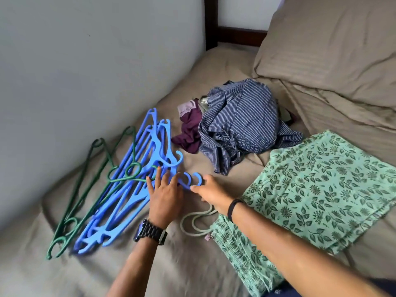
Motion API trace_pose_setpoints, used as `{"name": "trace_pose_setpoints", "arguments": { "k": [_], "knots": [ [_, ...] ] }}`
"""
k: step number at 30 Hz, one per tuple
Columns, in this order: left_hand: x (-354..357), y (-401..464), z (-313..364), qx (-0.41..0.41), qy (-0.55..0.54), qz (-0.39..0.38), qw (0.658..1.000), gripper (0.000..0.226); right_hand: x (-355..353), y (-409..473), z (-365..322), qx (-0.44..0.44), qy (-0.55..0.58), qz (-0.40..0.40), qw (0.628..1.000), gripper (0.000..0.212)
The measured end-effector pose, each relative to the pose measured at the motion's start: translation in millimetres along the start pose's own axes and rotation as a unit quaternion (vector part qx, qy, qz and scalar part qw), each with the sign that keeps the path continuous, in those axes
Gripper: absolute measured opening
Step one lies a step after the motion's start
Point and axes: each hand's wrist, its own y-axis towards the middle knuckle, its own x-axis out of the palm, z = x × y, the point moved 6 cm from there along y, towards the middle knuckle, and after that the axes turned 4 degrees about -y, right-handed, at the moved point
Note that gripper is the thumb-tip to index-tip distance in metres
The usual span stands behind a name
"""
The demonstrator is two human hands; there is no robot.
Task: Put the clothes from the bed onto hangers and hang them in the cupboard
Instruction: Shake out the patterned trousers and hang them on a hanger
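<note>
Blue hangers (128, 189) on bed (171, 264); right hand (211, 190) pinches hook.

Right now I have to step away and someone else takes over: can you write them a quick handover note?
Left hand: open, fingers spread flat on the blue hangers.
Right hand: grip pinching the hook of one blue hanger.
On the bed: green hangers by the wall, striped shirt and maroon garment in a heap, green leaf-print garment laid flat.
Done: nothing on a hanger yet.
Left: hang every garment in the cupboard, which is out of view.
</note>
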Motion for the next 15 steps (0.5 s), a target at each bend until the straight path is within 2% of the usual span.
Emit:
{"name": "trace_pose_setpoints", "arguments": {
  "k": [2,3,4,5,6,9,12,15],
  "knots": [
    [-6,-1,0,-0.009,-0.029,0.008,0.999,0.067,5,7,1,0.033,0.035,0.004,0.999,0.016],
    [-7,-2,-3,-0.021,-0.049,0.01,0.998,0.076,6,6,-1,0.049,0.074,-0.005,0.996,0.008],
    [-12,-2,-6,-0.034,-0.08,0.015,0.996,0.083,6,4,-4,0.064,0.13,-0.018,0.989,0.008],
    [-14,-2,-10,-0.046,-0.113,0.014,0.992,0.087,6,1,-7,0.076,0.179,-0.035,0.98,0.018],
    [-17,-2,-12,-0.047,-0.137,0.016,0.989,0.088,1,-4,-13,0.072,0.226,-0.043,0.971,0.022],
    [-30,-1,-8,0.011,-0.132,0.059,0.989,0.08,-24,-9,-29,0.019,0.262,-0.017,0.965,0.024],
    [-30,3,-2,-0.045,-0.223,-0.004,0.974,0.076,-52,-15,-46,-0.031,0.286,0.033,0.957,0.018],
    [-39,10,19,-0.017,-0.27,0.036,0.962,0.072,-78,-22,-55,-0.067,0.291,0.08,0.951,0.013]
  ]
}}
